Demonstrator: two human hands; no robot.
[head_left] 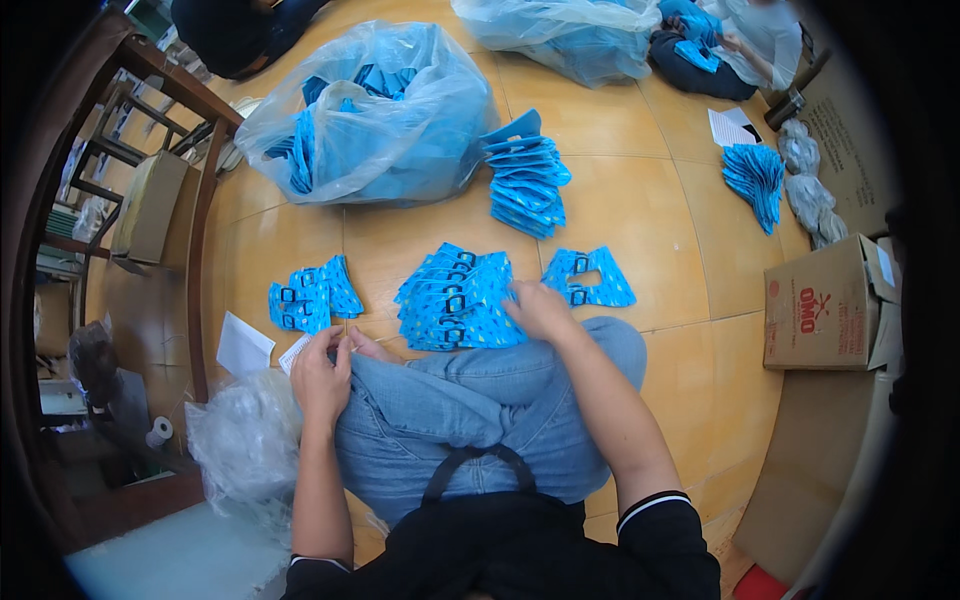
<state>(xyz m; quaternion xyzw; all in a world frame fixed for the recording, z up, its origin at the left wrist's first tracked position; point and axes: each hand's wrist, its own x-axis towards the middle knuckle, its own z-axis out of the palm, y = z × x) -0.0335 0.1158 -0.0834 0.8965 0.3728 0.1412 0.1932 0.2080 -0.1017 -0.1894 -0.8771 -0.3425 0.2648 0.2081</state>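
Observation:
I sit cross-legged on a tan tiled floor. My right hand [541,310] rests on the right edge of a fanned pile of blue patterned packets [455,297] in front of my knees. My left hand [322,372] hovers above my left knee, fingers pinched together on something small that I cannot make out. A small pile of blue packets [312,293] lies just beyond my left hand, and two more packets [590,277] lie right of my right hand.
A large clear bag of blue packets [370,115] stands ahead, with a neat stack [527,180] beside it. Crumpled clear plastic [245,440] and a white paper [243,345] lie at my left. A cardboard box [825,305] sits right. Other people sit at the far edge.

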